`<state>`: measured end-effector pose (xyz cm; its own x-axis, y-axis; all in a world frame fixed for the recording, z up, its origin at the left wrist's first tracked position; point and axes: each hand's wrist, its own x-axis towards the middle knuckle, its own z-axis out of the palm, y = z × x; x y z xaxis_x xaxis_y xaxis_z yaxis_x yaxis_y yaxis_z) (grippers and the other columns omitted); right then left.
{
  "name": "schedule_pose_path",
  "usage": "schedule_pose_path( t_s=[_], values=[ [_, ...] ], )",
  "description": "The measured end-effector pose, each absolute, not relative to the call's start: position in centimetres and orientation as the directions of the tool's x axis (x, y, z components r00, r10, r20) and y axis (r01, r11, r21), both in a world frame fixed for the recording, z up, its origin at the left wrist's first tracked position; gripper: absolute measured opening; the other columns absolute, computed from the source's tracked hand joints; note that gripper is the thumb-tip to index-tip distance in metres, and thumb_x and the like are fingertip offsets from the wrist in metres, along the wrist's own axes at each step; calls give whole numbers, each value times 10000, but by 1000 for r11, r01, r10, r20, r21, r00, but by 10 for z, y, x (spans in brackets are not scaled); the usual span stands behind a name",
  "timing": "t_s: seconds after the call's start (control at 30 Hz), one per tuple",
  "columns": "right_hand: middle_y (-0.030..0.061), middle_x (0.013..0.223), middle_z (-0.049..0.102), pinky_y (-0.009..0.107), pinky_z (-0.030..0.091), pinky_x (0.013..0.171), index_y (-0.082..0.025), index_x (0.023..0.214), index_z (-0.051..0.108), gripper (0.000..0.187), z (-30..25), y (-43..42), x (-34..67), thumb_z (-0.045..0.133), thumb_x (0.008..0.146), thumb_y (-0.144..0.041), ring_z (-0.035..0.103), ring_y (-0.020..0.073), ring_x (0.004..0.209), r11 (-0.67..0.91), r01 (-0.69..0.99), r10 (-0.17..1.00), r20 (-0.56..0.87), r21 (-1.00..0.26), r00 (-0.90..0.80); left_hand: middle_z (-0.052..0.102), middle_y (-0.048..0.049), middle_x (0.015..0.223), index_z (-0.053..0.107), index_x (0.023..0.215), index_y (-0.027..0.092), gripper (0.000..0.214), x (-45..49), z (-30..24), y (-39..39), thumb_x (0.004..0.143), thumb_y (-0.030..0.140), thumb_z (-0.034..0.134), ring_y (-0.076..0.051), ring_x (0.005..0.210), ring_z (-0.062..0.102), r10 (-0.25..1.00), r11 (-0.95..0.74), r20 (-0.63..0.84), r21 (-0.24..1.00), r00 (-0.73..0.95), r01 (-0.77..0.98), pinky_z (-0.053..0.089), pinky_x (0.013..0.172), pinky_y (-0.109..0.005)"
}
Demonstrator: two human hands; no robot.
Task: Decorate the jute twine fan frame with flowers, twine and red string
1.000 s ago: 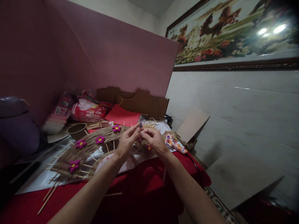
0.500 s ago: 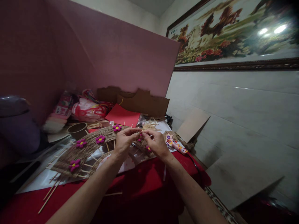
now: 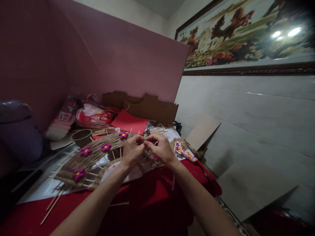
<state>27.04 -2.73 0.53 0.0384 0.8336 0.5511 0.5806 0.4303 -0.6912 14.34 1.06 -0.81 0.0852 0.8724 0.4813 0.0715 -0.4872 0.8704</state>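
From where I'm standing, both of this person's hands meet over the red tablecloth (image 3: 147, 203); the left hand (image 3: 133, 149) has its thumb and bent fingers drawn together in a pinch, and the right hand (image 3: 159, 149) does the same, the fingertips meeting; a speck of magenta shows at the left hand's fingers, but I cannot tell what either hand has between them. The twine-woven fan-shaped panel (image 3: 85, 163) lies beneath the hands and sweeps out towards eight and nine o'clock from them; four magenta flowers (image 3: 105, 147) with yellow centres sit along that stretch, and another one peeks out just beneath the right hand; thin wooden sticks stick out past its edge. At three o'clock from the hands rests a flower-patterned glue gun (image 3: 183, 150); a red sheet (image 3: 130, 121) lies at eleven, with torn cardboard (image 3: 150, 109) behind it at twelve; a round brown container (image 3: 82, 134) stands between nine and ten; a lone stick (image 3: 119, 204) lies at seven.
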Motion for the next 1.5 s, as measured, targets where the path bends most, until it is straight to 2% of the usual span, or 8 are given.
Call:
schedule_pose_path(
  t_s=[0.13,0.33,0.5,0.63,0.83,0.97,1.17,1.5],
  values=[
    [13,667,625,262,409,607,-194,684,647,146,5,-20,274,595,777,-293,549,148,636,409,524,835,538,-747,115,667,-5,609,683,608,185,49,143,-7,10,561,176,693,-145,593,579,878,-461,458,887,139,-13,431,595,-247],
    [12,688,621,266,432,666,-165,674,647,245,5,-16,278,649,727,-405,543,140,667,392,103,904,404,-914,139,690,-43,686,688,744,145,257,144,-5,12,559,307,764,-164,662,625,940,-185,280,899,194,-398,479,637,-272],
    [26,775,647,240,423,632,-165,668,669,303,-4,-14,275,724,652,-463,534,123,674,390,-66,912,376,-918,166,687,-68,676,701,749,102,378,145,-4,5,603,444,769,-144,645,618,881,50,168,897,441,-440,464,647,-248],
    [21,758,666,247,435,670,-172,678,696,306,-10,-14,271,779,596,-456,557,127,693,387,-130,907,352,-913,230,674,-52,620,687,697,96,352,145,-4,1,558,390,824,-108,576,591,853,177,77,889,516,-423,447,603,-215],
    [29,710,676,253,444,648,-164,748,727,407,-8,-22,268,711,652,-559,587,133,666,317,-216,939,272,-924,212,639,-19,572,665,668,104,317,142,-2,1,547,342,836,-93,536,575,856,217,40,877,515,-428,453,580,-209],
    [-1,674,659,226,437,607,-167,721,704,334,-8,-23,267,797,590,-460,564,106,615,336,-225,931,287,-914,224,643,-22,574,658,655,99,337,143,-2,1,497,316,863,-100,540,584,861,229,19,878,509,-420,463,583,-216],
    [0,641,653,217,437,570,-158,701,681,365,-9,-21,267,806,568,-474,562,106,594,308,-311,942,242,-899,234,688,-63,628,690,765,101,411,145,-2,-2,576,447,808,-114,560,599,859,252,1,871,512,-422,455,553,-214],
    [-1,625,620,204,398,533,-141,649,667,393,-13,-22,267,746,639,-526,524,91,564,306,-326,949,258,-894,184,635,-31,515,628,578,104,340,149,-12,2,418,258,885,-91,452,546,866,204,47,876,498,-437,417,510,-211]
  ],
)
